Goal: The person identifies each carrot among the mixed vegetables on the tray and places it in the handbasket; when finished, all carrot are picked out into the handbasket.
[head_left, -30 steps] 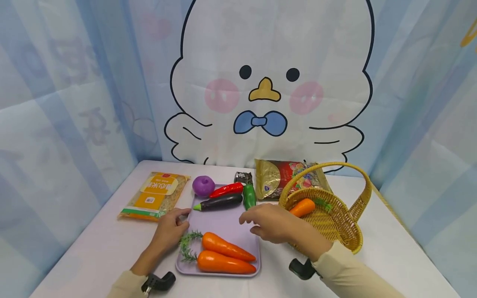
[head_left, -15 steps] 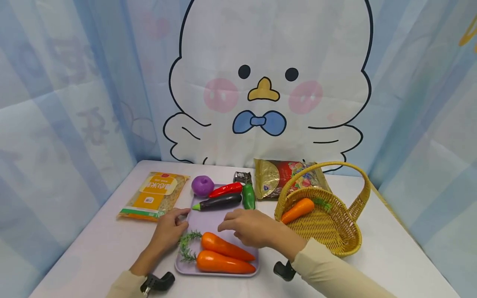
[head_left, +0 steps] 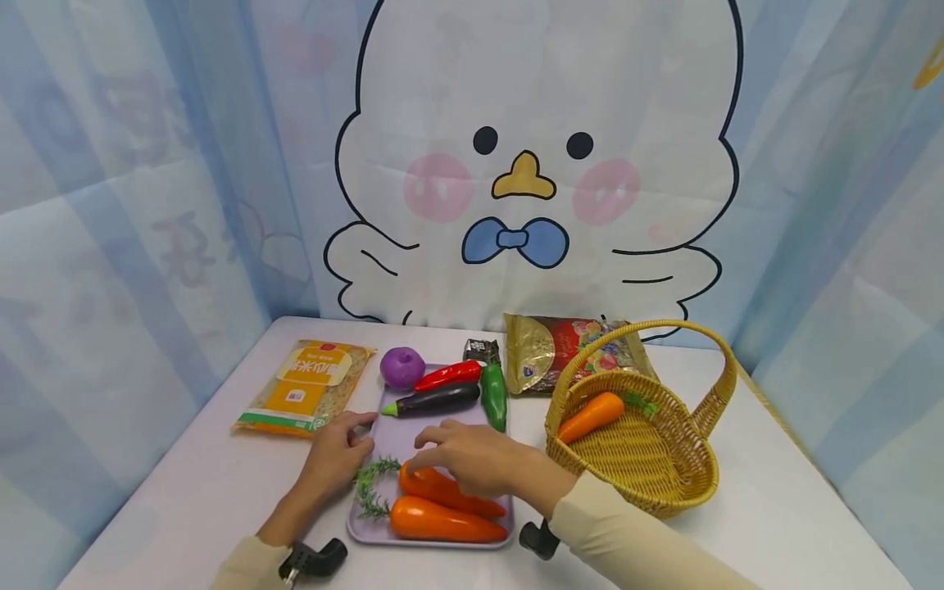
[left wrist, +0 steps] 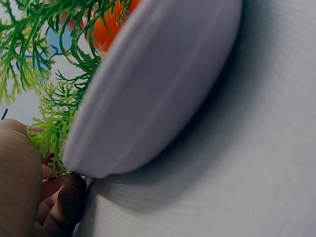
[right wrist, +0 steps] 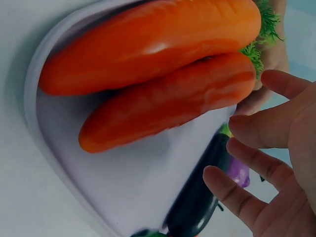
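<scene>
Right hand (head_left: 468, 456), fingers apart, hovers over the glossy, tapering far carrot (right wrist: 170, 103), hiding part of it, on the smooth lilac tray (head_left: 393, 440), left hand (head_left: 339, 452) at its edge, grip too obscured to tell.

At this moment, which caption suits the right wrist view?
Right hand near two orange carrots on a lilac tray, with a dark eggplant close by.

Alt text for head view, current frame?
A person's right hand hovers by the farther of two carrots on a lilac tray, the left hand at its left edge. An eggplant, red chili and green pepper lie at the tray's far end; to the right, a wicker basket holds a third carrot.
</scene>
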Demonstrator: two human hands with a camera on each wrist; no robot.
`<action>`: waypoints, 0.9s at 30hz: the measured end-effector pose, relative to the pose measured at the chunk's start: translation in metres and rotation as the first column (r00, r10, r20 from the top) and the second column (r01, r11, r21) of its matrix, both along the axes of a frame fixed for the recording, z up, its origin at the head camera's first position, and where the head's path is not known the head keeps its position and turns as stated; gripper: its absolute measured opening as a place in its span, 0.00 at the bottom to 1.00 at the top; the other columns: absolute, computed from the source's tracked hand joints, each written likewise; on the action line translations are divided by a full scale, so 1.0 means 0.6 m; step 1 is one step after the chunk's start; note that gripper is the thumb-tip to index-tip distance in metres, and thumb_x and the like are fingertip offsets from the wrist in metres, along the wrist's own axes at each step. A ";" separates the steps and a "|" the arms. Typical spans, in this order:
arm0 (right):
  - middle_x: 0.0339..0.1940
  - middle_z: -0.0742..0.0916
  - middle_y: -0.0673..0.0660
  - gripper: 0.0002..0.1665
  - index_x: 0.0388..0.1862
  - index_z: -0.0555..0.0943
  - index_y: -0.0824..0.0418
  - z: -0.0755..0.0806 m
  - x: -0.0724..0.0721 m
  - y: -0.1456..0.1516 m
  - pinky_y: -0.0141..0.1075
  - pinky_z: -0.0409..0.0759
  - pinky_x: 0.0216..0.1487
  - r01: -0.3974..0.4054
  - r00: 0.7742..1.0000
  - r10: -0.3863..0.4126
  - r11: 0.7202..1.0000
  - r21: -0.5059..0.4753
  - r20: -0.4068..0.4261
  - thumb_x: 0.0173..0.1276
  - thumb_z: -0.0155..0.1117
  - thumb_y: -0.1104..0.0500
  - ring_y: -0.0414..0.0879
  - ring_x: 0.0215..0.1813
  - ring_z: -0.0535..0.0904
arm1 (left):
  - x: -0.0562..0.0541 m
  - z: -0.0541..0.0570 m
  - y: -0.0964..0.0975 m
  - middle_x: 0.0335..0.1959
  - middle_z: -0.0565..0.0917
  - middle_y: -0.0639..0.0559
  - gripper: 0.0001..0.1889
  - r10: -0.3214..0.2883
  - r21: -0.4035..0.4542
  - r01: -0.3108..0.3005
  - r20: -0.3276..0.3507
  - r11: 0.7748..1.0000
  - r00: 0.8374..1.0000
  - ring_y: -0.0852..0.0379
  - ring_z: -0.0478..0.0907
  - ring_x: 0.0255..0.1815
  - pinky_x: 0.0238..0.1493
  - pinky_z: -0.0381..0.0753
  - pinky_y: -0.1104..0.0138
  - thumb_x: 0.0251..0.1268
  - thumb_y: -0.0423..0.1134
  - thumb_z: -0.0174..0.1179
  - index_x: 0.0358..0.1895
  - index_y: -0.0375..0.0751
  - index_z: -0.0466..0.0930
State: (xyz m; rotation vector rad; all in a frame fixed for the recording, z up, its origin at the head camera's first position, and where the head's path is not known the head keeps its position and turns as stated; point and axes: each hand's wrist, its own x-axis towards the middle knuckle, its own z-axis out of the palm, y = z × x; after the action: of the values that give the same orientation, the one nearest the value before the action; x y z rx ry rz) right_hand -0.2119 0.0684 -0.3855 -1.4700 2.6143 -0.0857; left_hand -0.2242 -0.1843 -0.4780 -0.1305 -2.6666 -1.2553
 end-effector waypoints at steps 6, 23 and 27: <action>0.72 0.74 0.46 0.43 0.67 0.77 0.31 -0.007 0.001 -0.006 0.39 0.80 0.57 -0.011 1.000 0.012 0.999 0.036 -0.010 0.60 0.69 0.70 0.45 0.65 0.74 | 0.000 0.000 0.000 0.38 0.79 0.48 0.22 -0.005 -0.007 0.005 -0.008 1.000 1.000 0.58 0.68 0.26 0.27 0.67 0.70 0.58 0.28 0.62 0.59 0.34 0.83; 0.72 0.75 0.46 0.36 0.64 0.80 0.32 -0.023 -0.012 0.001 0.44 0.78 0.62 0.061 0.996 -0.052 0.990 0.123 -0.076 0.60 0.74 0.63 0.48 0.66 0.73 | 0.003 0.001 0.000 0.33 0.77 0.49 0.22 -0.006 -0.002 0.006 -0.011 1.000 1.000 0.57 0.68 0.27 0.27 0.67 0.69 0.58 0.27 0.61 0.58 0.34 0.83; 0.70 0.76 0.47 0.36 0.62 0.81 0.32 -0.022 -0.017 0.003 0.43 0.79 0.60 0.086 0.992 -0.074 0.988 0.127 -0.100 0.59 0.75 0.63 0.48 0.66 0.73 | 0.002 0.001 0.000 0.35 0.78 0.49 0.22 -0.002 -0.003 0.002 -0.009 1.000 1.000 0.57 0.68 0.27 0.27 0.67 0.69 0.58 0.29 0.61 0.58 0.35 0.83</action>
State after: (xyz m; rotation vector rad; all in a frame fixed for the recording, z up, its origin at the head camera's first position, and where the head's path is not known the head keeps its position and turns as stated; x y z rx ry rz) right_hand -0.2221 0.0702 -0.3986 -1.3577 2.6961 0.1488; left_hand -0.2231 -0.1840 -0.4776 -0.1395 -2.6619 -1.2483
